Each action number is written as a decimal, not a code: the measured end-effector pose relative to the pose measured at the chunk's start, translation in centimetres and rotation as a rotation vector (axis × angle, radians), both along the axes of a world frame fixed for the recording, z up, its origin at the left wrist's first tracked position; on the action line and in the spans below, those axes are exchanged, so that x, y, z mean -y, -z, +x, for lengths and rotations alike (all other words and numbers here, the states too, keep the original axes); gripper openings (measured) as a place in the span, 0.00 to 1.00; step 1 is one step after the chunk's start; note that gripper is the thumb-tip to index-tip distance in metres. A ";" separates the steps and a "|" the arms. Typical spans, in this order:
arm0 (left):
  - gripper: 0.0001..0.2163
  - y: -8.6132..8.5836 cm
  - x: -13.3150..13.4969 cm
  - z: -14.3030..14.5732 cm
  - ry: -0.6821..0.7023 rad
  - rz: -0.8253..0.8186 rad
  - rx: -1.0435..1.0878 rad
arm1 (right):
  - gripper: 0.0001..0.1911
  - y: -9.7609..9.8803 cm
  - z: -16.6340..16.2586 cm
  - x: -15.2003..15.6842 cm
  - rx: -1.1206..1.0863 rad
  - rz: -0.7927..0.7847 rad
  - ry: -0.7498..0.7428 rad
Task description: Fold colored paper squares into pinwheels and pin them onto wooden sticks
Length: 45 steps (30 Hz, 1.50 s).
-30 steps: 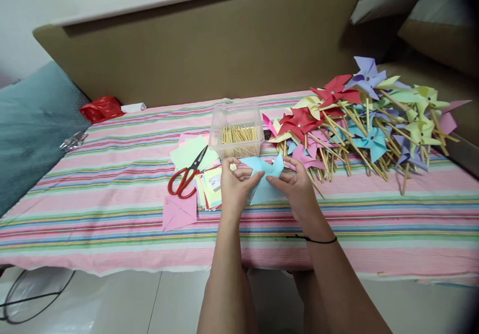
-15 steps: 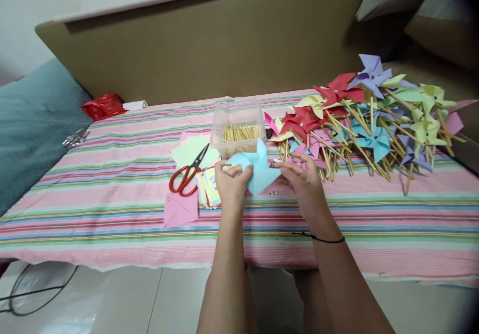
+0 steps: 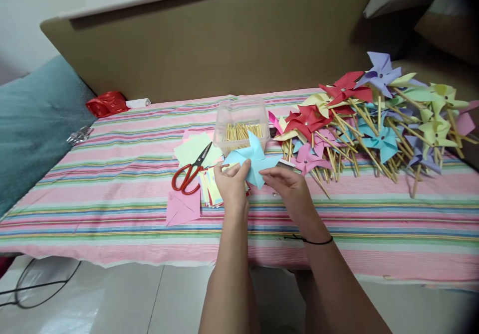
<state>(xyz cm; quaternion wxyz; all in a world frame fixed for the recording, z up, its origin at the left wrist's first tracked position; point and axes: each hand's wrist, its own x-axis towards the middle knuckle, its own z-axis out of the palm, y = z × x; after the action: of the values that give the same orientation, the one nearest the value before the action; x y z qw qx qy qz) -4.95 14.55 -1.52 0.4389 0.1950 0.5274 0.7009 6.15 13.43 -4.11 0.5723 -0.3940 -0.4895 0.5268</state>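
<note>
A light blue paper pinwheel (image 3: 255, 162) with folded blades is held up above the cloth, no stick visible on it. My left hand (image 3: 231, 180) grips it from the left, thumb across its front near the middle. At its lower right blade, my right hand (image 3: 290, 184) has its fingertips pinched together against the paper's edge. Under and beside my left hand lies a stack of coloured paper pieces (image 3: 210, 188). Red-handled scissors (image 3: 191, 170) rest partly on pale green paper sheets (image 3: 196, 150). A pink paper square (image 3: 183, 207) with cuts lies in front of the scissors.
Behind the hands stands a clear plastic box (image 3: 241, 114) of short wooden sticks (image 3: 243, 131). Many finished pinwheels on sticks (image 3: 374, 129) are heaped at the right. A red plastic bag (image 3: 107, 104) sits far left on the striped cloth (image 3: 112, 194).
My right hand has moved left, and its fingers have come together at the pinwheel's lower right blade. A pink pinwheel in the heap shows more fully. The view has shifted slightly.
</note>
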 end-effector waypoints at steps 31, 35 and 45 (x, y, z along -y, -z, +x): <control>0.24 0.2 0.5 2.0 0.297 0.062 -0.067 | 0.26 -0.3 -1.1 0.1 -0.229 -0.146 0.526; 0.25 0.1 0.5 2.1 0.281 0.047 -0.046 | 0.38 -0.1 -1.0 -0.2 -0.276 -0.130 0.534; 0.25 0.1 0.4 1.9 0.295 0.041 -0.131 | 0.44 -0.3 -0.5 -0.3 -0.248 -0.212 0.533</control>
<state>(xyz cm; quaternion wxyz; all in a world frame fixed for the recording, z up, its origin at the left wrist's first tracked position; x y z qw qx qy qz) -3.03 14.12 -1.60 0.4978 0.3247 0.5060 0.6251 5.67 13.72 -3.84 0.7013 -0.4988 -0.2379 0.4504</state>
